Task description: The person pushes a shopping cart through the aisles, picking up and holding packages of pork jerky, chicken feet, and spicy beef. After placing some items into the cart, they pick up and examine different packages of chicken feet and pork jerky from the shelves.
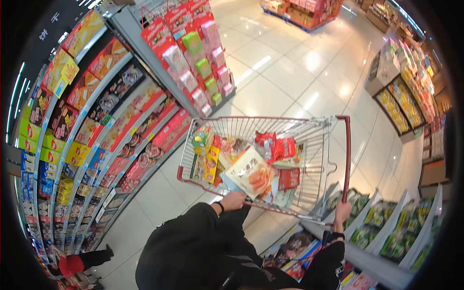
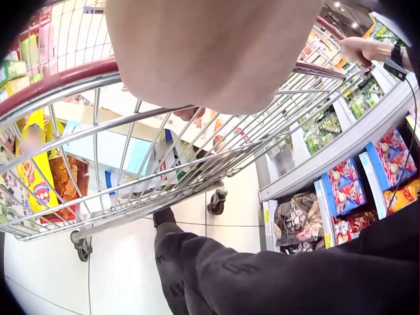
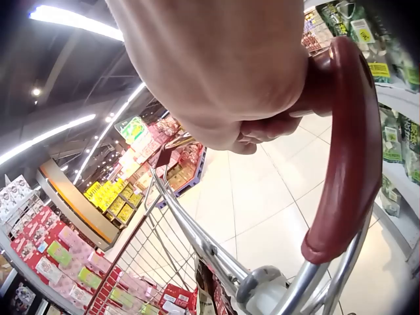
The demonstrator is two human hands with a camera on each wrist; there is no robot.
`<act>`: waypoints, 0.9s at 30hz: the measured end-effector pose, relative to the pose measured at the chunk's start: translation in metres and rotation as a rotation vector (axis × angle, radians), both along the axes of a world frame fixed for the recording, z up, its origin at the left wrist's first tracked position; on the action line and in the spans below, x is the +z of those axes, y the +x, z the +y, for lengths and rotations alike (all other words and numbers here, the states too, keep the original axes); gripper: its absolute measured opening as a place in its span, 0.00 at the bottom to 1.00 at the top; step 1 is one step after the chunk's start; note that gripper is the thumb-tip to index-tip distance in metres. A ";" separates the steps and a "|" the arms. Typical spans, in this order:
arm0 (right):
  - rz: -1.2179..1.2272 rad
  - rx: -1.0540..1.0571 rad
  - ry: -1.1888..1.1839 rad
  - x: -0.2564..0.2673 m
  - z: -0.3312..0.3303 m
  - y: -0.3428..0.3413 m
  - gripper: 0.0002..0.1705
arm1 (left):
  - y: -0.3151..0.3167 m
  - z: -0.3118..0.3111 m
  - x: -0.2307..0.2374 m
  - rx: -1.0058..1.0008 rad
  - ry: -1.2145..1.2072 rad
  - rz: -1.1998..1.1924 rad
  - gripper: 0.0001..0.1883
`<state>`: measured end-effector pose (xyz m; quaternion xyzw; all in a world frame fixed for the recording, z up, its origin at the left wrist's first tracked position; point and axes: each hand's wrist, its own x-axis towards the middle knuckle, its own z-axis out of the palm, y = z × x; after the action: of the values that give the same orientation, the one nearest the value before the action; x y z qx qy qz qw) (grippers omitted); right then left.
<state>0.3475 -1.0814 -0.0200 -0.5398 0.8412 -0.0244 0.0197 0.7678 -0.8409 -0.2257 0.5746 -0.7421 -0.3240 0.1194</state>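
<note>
A metal shopping cart with dark red trim stands in front of me, turned sideways. My left hand grips the rim along its near side; in the left wrist view the back of that hand hides most of the grip, and fingertips show below the rim. At the cart's right end, my right hand holds the dark red handle, fingers curled round it in the right wrist view. Inside the basket lie a white package with an orange picture, red bags and a yellow pack.
Snack shelves curve along the left, ending in a red display rack. Close on my right is a low shelf of green bags. A display stand is farther right. Someone in a red top is at the lower left.
</note>
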 end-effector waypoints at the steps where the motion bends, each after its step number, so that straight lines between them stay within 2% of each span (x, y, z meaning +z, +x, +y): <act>1: -0.037 -0.009 -0.023 0.001 -0.015 -0.004 0.20 | -0.004 -0.021 0.006 -0.034 0.016 -0.015 0.09; 6: -0.071 0.038 -0.123 0.005 -0.093 -0.013 0.20 | -0.019 -0.111 0.005 -0.050 -0.003 -0.057 0.09; 7: -0.065 0.010 -0.021 0.009 -0.114 -0.015 0.21 | -0.021 -0.125 0.002 -0.061 0.019 -0.062 0.09; 9: -0.082 -0.020 -0.005 0.019 -0.150 -0.005 0.21 | -0.023 -0.165 0.003 -0.024 0.001 -0.047 0.10; 13: -0.033 0.017 0.001 0.008 -0.231 -0.024 0.20 | -0.031 -0.241 0.017 -0.032 0.021 -0.044 0.11; 18: -0.013 0.002 0.029 0.006 -0.343 -0.034 0.19 | -0.056 -0.332 -0.003 0.043 -0.053 -0.005 0.08; 21: -0.004 0.039 0.055 0.002 -0.418 -0.047 0.19 | -0.069 -0.394 -0.005 0.063 -0.015 -0.001 0.08; 23: 0.022 0.092 -0.023 -0.015 -0.477 -0.061 0.18 | -0.086 -0.434 -0.023 0.098 -0.090 -0.030 0.07; 27: 0.036 0.120 -0.038 -0.004 -0.566 -0.045 0.18 | -0.094 -0.516 -0.011 0.098 -0.068 -0.060 0.08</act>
<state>0.3022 -1.6479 -0.0238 -0.5897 0.8071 -0.0293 -0.0042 0.6735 -1.3569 -0.2366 0.6154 -0.7267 -0.2751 0.1323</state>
